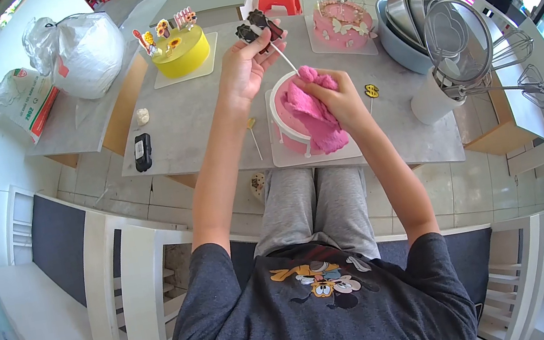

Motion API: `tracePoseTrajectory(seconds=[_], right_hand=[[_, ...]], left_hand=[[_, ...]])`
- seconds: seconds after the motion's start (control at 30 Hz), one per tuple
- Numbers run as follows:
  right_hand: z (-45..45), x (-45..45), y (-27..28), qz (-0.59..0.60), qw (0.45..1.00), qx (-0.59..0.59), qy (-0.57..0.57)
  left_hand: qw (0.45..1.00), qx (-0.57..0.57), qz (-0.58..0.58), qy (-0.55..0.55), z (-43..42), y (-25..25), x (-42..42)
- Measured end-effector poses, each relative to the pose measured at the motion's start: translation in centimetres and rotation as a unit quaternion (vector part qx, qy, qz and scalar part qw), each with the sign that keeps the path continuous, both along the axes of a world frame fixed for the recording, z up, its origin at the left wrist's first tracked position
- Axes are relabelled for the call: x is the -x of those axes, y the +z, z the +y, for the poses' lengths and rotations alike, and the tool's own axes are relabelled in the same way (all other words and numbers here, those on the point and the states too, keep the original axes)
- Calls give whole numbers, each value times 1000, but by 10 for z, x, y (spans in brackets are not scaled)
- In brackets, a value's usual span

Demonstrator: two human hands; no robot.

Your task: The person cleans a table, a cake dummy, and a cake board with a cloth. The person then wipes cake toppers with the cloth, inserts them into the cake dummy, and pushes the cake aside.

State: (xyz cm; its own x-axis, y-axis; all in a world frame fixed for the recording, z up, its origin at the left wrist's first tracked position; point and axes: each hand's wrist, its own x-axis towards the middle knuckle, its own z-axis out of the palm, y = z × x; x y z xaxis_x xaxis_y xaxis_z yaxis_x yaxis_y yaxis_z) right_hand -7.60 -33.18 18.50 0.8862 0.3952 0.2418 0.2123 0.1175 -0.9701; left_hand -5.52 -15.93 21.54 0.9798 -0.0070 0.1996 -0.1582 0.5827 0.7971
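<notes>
Dark cake topper (256,21): in the air past the pink cake (287,107); white stick (283,57) angles down.
Left hand (250,65): pinched on topper head, presumably to free the stick.
Right hand (335,94): clamped on pink cloth (315,120) at stick's lower end, apart from left.
Cake board (280,160): before the lap, probably for reach.
Dollar-sign topper (371,91): right of cake, likely parked.

the cloth (313,117) is bright pink, the stick (283,58) white, the topper (256,19) mostly dark.
</notes>
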Motion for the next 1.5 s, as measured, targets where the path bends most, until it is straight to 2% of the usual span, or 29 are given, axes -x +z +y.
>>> tracePoseTrajectory(seconds=[0.07,0.1,0.13,0.17,0.2,0.23,0.27,0.3,0.33,0.4,0.43,0.5,0.57,0.7,0.77,0.9,1.0,1.2,1.27,1.33,1.4,1.43,1.5], right_hand=[[-12,1,-10,-8,1000,-2,-8],[-21,1,-15,29,999,-15,-33],[-27,2,-18,65,996,-29,-58],[-29,9,-6,135,979,-67,-138],[-32,3,-2,134,978,-68,-141],[-36,-10,1,121,975,-145,-115],[-37,-18,7,108,965,-221,-88],[-34,-25,12,122,968,-184,-120],[-27,-24,21,122,967,-185,-124],[-13,-20,34,117,981,-153,-11],[-9,-20,34,116,981,-153,-15],[-4,-20,32,184,951,-205,141],[-3,-16,34,181,954,-191,142],[1,-8,30,193,957,-172,132],[1,-9,26,206,951,-192,127],[4,-7,23,221,945,-228,82],[0,-7,17,179,954,-215,103],[-8,14,18,166,962,-173,134],[-12,20,17,170,965,-164,112],[-16,27,15,178,964,-164,111],[-22,34,13,186,962,-164,112],[-27,36,10,193,967,-134,99],[-34,43,0,199,970,-105,88]], left_hand=[[995,96,4,-1,14,-12,-12],[992,111,-11,52,27,-14,-20],[987,68,0,142,30,-5,-15],[987,70,3,143,31,2,-11],[987,70,6,143,30,5,-6],[988,68,6,140,25,5,-3],[996,42,14,83,17,4,0],[999,16,21,26,9,2,1],[999,16,22,22,3,-2,1],[994,-101,-4,-42,-8,-14,-2],[993,-113,18,-24,-17,-9,2],[994,-105,-13,-22,-18,-7,3],[991,-118,-61,4,-17,-7,5],[992,-98,-69,26,-19,-13,2],[987,-140,-75,23,-21,-10,3],[989,-146,-33,-6,-22,-4,6],[978,-179,-91,52,-27,-1,16],[989,-126,-68,36,-26,-3,19],[979,-114,-156,70,-27,-1,16],[981,-97,-158,60,-27,1,17],[992,3,-127,24,-27,2,19],[992,3,-126,24,-17,-2,12],[987,103,-48,114,18,-12,-9]])
